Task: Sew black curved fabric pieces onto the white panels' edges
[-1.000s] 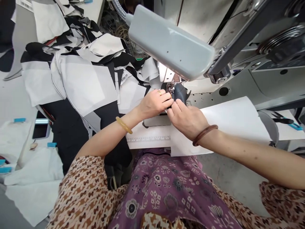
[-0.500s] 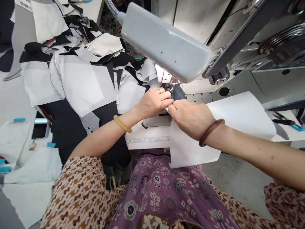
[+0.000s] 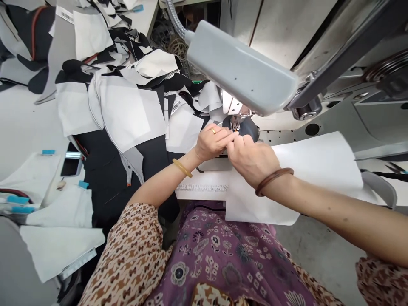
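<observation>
L hand [image 3: 215,143] and R hand [image 3: 253,160] meet at the sewing m/c, fingertips touching or nearly so, right in front of the presser foot [image 3: 235,122]. L grip: fingers together, reaching twd R hand; R grip: fingers bent and bunched, knuckles up. Tips mostly hidden, so can't tell if either one is pinching fabric.

Dark piece [image 3: 251,128] sits at the foot, just beyond the fingertips, part of it to the R of the foot. White sheet [image 3: 318,159] lies under R hand & wrist, spreads R across the bench [image 3: 188,193] and hangs over the front edge; can't tell if it's joined to the dark pc. Light-grey housing [image 3: 242,68] w/ braided cable [image 3: 176,19] is above the foot, tilted down to the R.

Ruler strip [image 3: 204,188] runs along the front edge, L of the sheet. Big heap of white & black cut pcs [image 3: 127,112] is L of the hands, barcode label [image 3: 176,105] on its R side. Further L: phone [image 3: 72,161] lying flat, plus white pcs [image 3: 63,208] w/ blue clips [image 3: 48,152].

L wrist has a yellow bangle [image 3: 182,168], R a brown one [image 3: 274,180]; gold ring [image 3: 213,131] on L hand.
</observation>
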Available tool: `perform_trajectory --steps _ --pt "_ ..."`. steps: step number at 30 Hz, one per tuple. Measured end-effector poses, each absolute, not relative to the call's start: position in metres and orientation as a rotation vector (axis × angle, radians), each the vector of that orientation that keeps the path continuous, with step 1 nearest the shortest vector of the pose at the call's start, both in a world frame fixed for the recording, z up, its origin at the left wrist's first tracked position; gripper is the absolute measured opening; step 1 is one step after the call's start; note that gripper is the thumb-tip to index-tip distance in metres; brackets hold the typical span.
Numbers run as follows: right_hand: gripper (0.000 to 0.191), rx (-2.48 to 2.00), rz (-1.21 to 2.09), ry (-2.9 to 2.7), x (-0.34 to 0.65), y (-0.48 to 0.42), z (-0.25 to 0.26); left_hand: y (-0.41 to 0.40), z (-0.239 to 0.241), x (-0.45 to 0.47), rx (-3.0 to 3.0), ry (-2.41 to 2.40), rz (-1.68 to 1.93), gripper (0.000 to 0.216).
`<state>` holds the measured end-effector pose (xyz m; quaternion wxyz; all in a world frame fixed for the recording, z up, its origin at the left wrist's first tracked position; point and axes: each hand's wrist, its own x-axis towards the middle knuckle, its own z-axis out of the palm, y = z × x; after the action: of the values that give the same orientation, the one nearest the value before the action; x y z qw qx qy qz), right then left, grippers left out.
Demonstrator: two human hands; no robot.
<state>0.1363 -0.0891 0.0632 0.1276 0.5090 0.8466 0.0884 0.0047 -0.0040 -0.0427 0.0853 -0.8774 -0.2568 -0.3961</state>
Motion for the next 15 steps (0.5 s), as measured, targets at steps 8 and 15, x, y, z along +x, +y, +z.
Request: perform_trajectory --steps 8,15 --pt "0.023 1.626 0.066 2.311 0.14 -0.108 0.063 -0.02 -0.05 -0.002 -2.696 -0.769 -1.244 0.023" --pt "0.031 1.728 -0.226 2.353 0.17 -0.14 -0.01 -0.06 -0.049 0.015 -2.475 -1.276 -1.486 0.024"
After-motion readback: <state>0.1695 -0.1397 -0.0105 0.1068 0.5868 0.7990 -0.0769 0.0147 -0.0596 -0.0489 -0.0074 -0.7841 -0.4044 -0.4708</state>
